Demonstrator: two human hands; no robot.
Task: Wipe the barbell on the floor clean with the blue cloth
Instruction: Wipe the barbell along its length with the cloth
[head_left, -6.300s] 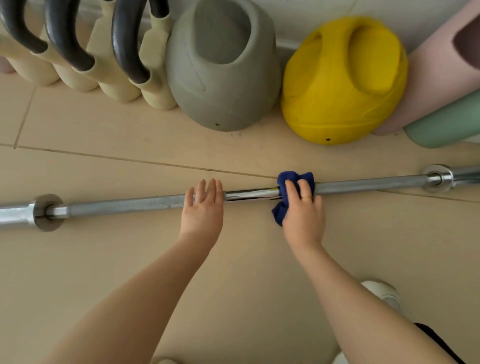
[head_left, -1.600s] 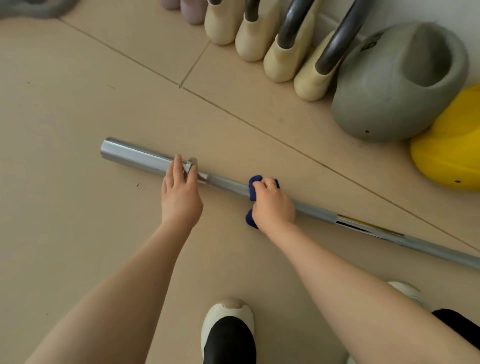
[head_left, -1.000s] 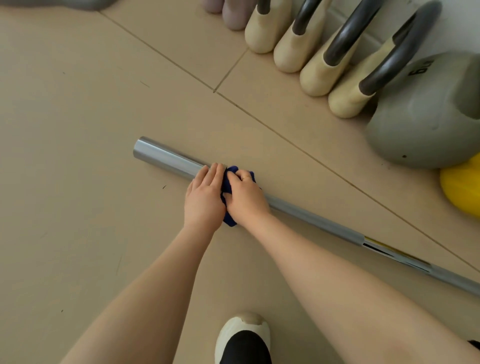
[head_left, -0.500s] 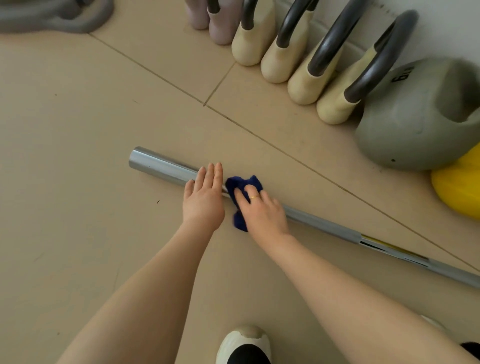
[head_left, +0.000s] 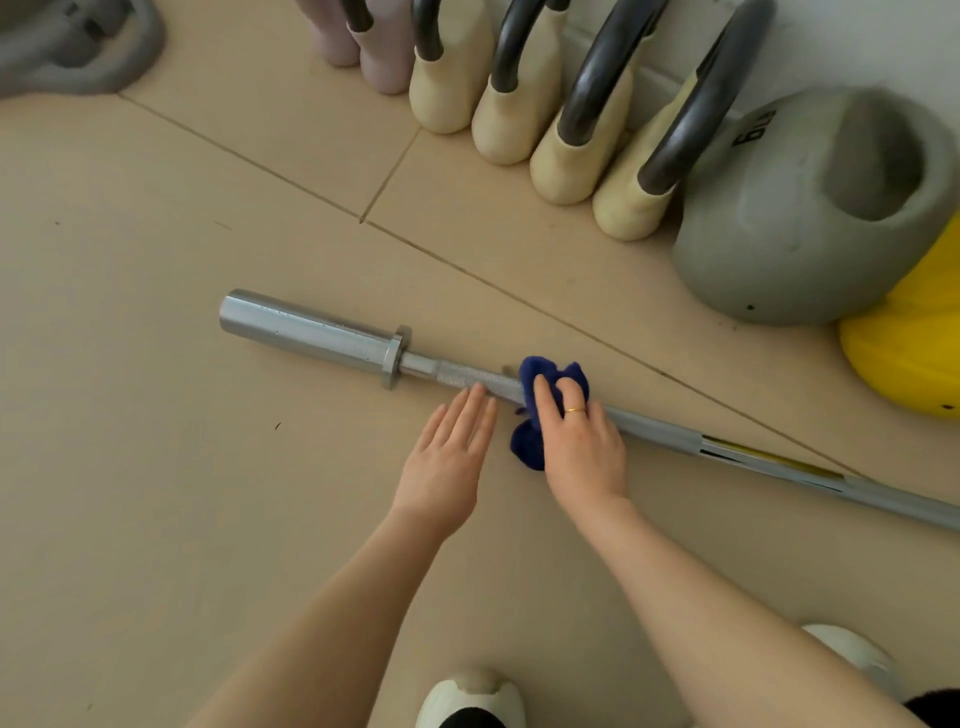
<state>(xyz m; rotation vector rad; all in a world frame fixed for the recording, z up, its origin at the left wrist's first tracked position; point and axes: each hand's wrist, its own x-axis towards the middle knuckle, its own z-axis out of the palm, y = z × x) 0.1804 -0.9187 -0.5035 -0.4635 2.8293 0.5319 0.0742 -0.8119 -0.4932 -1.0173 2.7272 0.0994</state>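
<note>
Only one marking can be made out from here: dark figures stamped on the upper shoulder of the grey kettlebell (head_left: 789, 218), well beyond the right hand (head_left: 582, 447) and off to its right, against the wall. They sit tilted and partly cut off by a black handle, and look like "6" followed by two more characters, perhaps "kg"; I cannot tell for sure. The barbell (head_left: 311, 332) carries a yellow and black band to the right of that hand, but no lettering on it is legible.
</note>
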